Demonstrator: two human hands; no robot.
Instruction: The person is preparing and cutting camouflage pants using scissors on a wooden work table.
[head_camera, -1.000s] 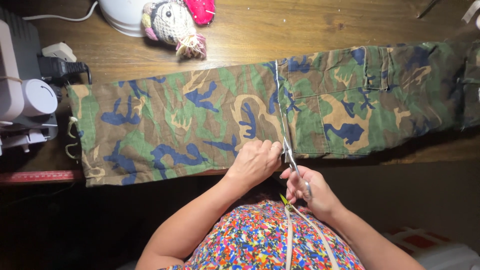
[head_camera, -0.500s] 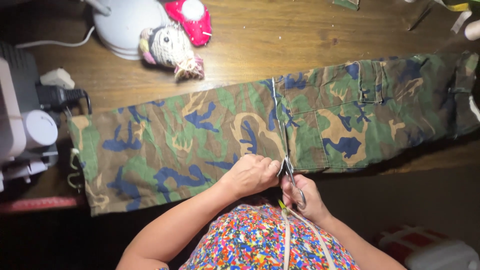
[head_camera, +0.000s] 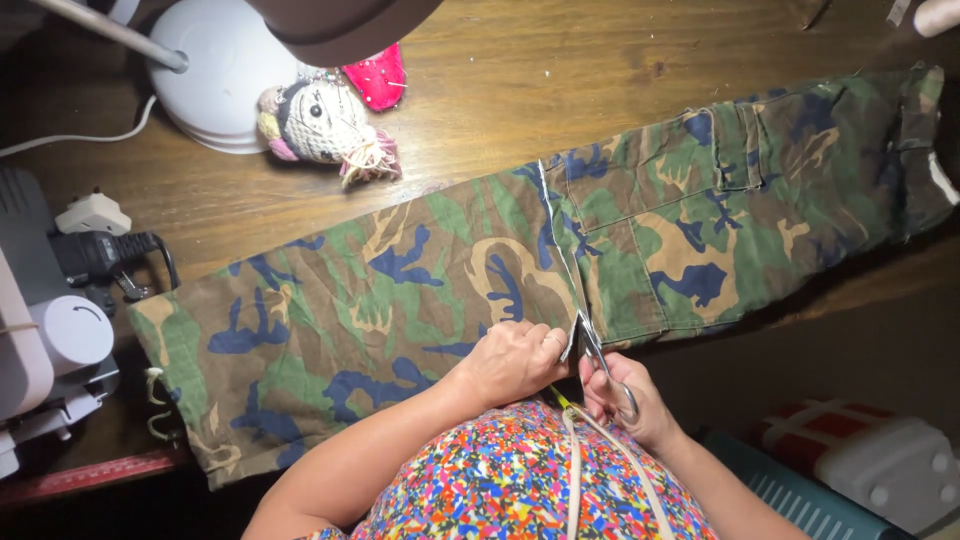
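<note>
Right hand (head_camera: 622, 395) closed around steel scissors (head_camera: 597, 355), blades at camouflage trouser leg's (head_camera: 420, 300) near hem, 6 o'clock. Left hand (head_camera: 512, 362) flat, pinning cloth. Best: keep fabric taut, follow the white line.

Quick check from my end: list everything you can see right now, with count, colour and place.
camouflage fabric trousers: one, green-brown-blue, across wooden table
metal scissors: one, silver, at fabric's near edge
white lamp base: one, top left
yarn doll: one, cream, beside lamp
red pincushion: one, behind doll
white sewing machine: one, left edge
black plug: one, left
left hand: pressing fabric
right hand: holding scissors
</note>
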